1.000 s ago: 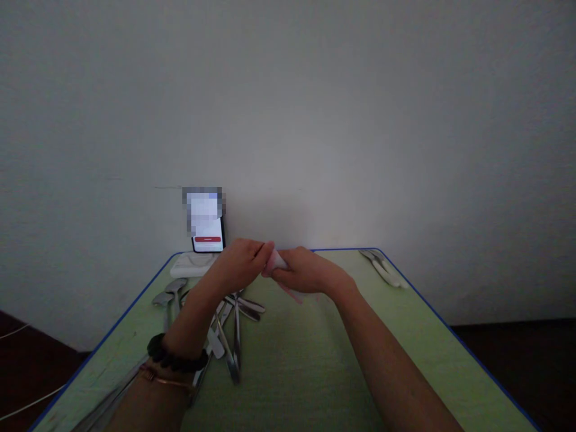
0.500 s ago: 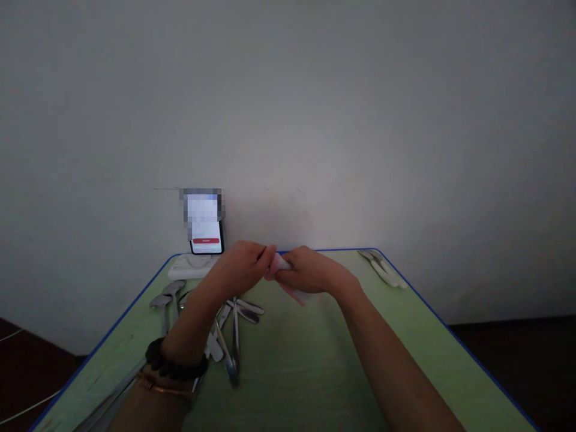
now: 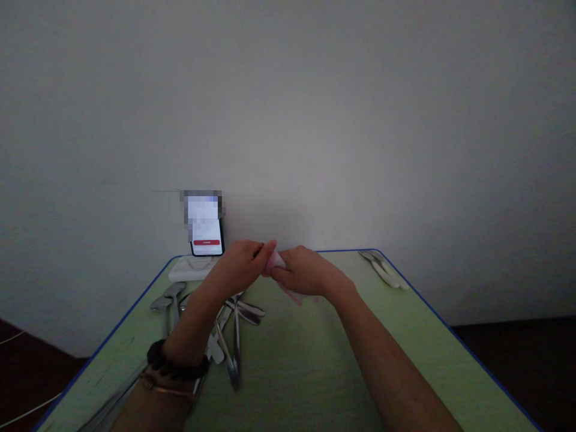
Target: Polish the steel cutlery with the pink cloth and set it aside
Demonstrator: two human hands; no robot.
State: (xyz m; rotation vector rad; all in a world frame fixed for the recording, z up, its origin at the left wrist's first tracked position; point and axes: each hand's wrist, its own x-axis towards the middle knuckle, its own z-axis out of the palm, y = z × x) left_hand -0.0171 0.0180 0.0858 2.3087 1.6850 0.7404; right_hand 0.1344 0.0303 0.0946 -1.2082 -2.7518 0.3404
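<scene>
A thin pink-and-white cloth (image 3: 276,261) is bunched between my two hands above the far part of the table. My left hand (image 3: 239,264) is closed around its left side, thumb on top. My right hand (image 3: 302,270) grips the other side with curled fingers, and a loose corner of the cloth droops beneath it. Whether anything is wrapped inside the cloth is hidden. Below my left hand lies a loose pile of metal cutlery (image 3: 236,336), partly covered by my left forearm.
Large spoons (image 3: 174,290) with long handles lie along the table's left side. A lit phone (image 3: 206,231) leans on the wall behind a white tray-like object (image 3: 186,269). Forks with pale handles (image 3: 384,273) rest at the far right corner of the green table (image 3: 306,372).
My right hand has shifted slightly left, closer to my left hand, with the cloth still held between them. The cutlery on the table has not moved.
</scene>
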